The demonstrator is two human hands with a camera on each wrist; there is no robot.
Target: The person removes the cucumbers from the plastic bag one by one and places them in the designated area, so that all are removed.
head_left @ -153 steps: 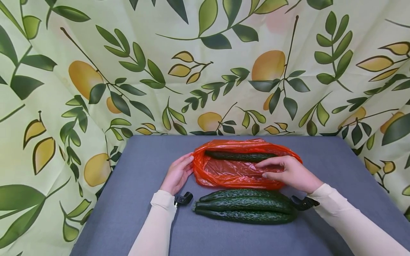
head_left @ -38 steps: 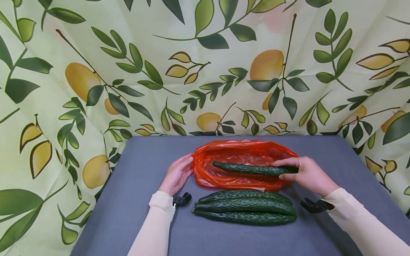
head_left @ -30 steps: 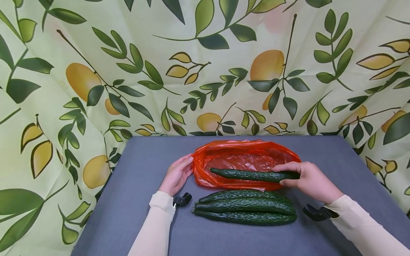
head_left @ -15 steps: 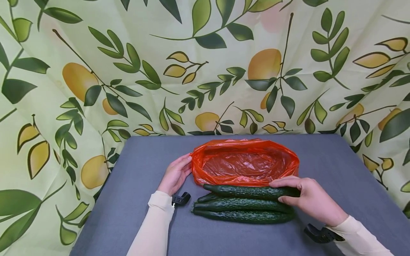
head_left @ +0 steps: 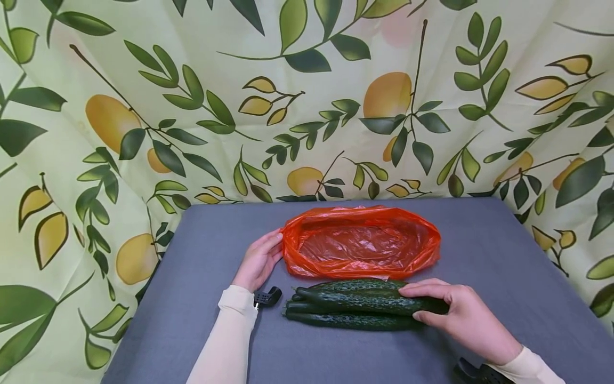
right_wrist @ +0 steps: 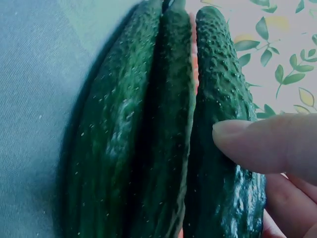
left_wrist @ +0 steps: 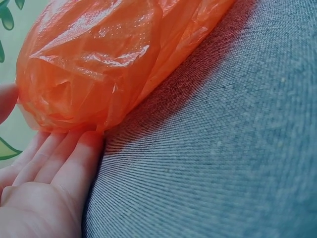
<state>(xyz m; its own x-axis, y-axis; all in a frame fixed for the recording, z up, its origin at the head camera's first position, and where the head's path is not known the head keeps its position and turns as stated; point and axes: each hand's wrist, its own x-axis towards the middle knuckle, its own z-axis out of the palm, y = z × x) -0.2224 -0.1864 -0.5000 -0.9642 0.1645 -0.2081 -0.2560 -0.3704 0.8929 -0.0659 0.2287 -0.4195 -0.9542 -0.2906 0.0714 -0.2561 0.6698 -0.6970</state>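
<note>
My right hand (head_left: 462,312) pinches the right end of a long dark green cucumber (head_left: 355,302) between thumb and fingers. That cucumber lies over the other cucumbers (head_left: 345,321), in front of the bag, and partly covers them. In the right wrist view the thumb (right_wrist: 237,141) presses on its bumpy skin, with two more cucumbers (right_wrist: 114,124) alongside. At the left end of a red plastic bag (head_left: 312,264), my left hand (head_left: 259,260) holds the rim, with fingers fairly straight and their tips hidden behind the plastic in the left wrist view. The bag's mouth gapes upward and no cucumber shows inside.
A grey cloth (head_left: 216,229) covers the table. Behind and at the sides hangs a curtain (head_left: 307,106) printed with leaves and fruit. Each wrist wears a black camera mount (head_left: 268,297).
My right hand has reached into the bag, lifted out the cucumber there and brought it forward onto the others outside. My left hand has stayed at the bag's left end.
</note>
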